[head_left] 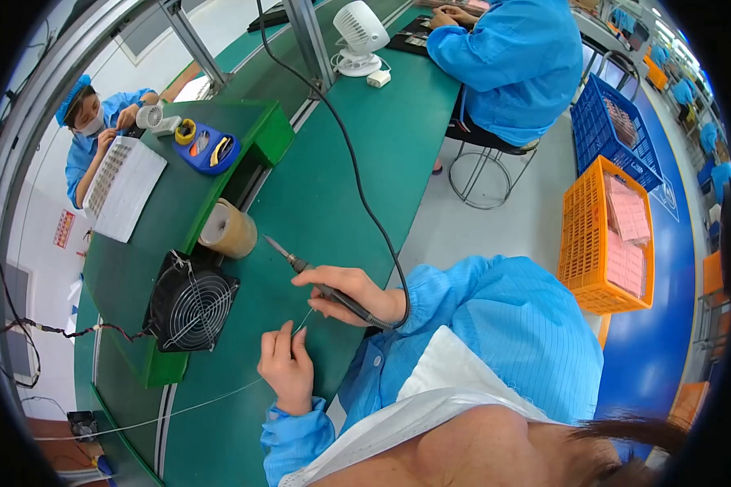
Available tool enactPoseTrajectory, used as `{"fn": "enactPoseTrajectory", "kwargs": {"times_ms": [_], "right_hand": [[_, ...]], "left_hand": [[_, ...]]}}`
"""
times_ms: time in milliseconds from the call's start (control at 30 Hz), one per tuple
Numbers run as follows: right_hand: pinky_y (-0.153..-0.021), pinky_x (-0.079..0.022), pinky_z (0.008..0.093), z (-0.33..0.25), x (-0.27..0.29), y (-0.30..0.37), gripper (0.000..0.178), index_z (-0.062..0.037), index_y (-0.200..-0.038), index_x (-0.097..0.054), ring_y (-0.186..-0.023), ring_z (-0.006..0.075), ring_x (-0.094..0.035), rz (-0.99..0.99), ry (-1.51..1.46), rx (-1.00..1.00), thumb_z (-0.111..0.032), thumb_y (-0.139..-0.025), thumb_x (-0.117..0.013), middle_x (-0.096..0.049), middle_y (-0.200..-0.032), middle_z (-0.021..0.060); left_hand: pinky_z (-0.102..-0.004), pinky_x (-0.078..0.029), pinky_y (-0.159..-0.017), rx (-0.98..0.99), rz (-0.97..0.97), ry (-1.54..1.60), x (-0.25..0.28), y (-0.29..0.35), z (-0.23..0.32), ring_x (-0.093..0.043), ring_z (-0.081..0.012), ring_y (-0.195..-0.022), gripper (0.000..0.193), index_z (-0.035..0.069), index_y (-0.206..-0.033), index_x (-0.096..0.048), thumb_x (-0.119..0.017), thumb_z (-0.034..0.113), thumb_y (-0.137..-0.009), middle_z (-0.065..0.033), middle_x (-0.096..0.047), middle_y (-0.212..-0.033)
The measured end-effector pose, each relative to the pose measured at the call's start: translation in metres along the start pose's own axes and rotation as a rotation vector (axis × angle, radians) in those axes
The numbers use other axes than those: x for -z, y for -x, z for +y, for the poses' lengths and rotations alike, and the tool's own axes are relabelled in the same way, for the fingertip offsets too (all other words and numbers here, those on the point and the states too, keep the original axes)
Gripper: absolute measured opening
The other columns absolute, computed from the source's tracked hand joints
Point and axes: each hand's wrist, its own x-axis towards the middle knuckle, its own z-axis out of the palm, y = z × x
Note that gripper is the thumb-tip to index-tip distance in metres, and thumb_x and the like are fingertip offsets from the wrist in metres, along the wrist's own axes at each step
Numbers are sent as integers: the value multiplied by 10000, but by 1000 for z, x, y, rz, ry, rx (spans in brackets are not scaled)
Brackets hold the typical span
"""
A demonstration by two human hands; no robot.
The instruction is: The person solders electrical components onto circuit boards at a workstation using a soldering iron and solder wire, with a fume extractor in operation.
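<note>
My right hand [353,294] is closed around the handle of a soldering iron [300,265]. The iron's metal tip points up and left, just beside a tan cylindrical container [234,233]. Below and to the left, my left hand [287,367] is pinched on a thin strand of solder wire [219,398]. That strand runs from the lower left through the left fingers and up to the fingertips of my right hand. Both hands are above the green mat [333,191]. The iron's black cable loops upward from behind my right hand.
Left of my hands, a black fan [193,307] with a wire guard stands against a green shelf [166,369]. A blue iron stand [208,149] sits on the shelf. A white fan [361,36], a co-worker [503,69] and an orange crate [597,243] are farther off.
</note>
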Motion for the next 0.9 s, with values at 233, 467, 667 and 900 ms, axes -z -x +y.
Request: {"fn": "enactPoseTrajectory", "kwargs": {"times_ms": [233,467,667,900], "right_hand": [[-606,-517,262,-3,-4,-5,517,-10,-1308,-488,-769,168,-633,-124,-179,1,-145,-858,-702,-571,-1032,116],[-613,-524,268,0,-2,-5,602,-23,-1326,-472,-785,171,-628,-265,-323,4,-231,-827,-736,-565,-1044,122],[-621,-517,308,-6,-14,-2,427,-16,-1219,-543,-729,193,-618,-239,-371,51,-172,-856,-704,-573,-980,113],[-572,-505,258,-5,-18,2,268,-3,-1144,-566,-700,167,-615,-207,-207,130,-122,-913,-629,-579,-910,110]], "left_hand": [[-323,-293,-477,207,84,160,11,-3,7,-379,-169,-530,183,9,-756,-584,-750,85,-774,-60,-462,-677],[-321,-265,-452,321,55,341,7,-3,0,-346,-171,-480,333,0,-606,-468,-750,66,-769,-66,-393,-549],[-339,-276,-443,116,2,306,-2,1,4,-357,-196,-480,343,-10,-603,-420,-717,46,-765,-110,-386,-555],[-361,-317,-442,98,-38,266,-1,1,2,-418,-245,-471,283,-10,-611,-455,-675,38,-784,-132,-427,-567]]}}
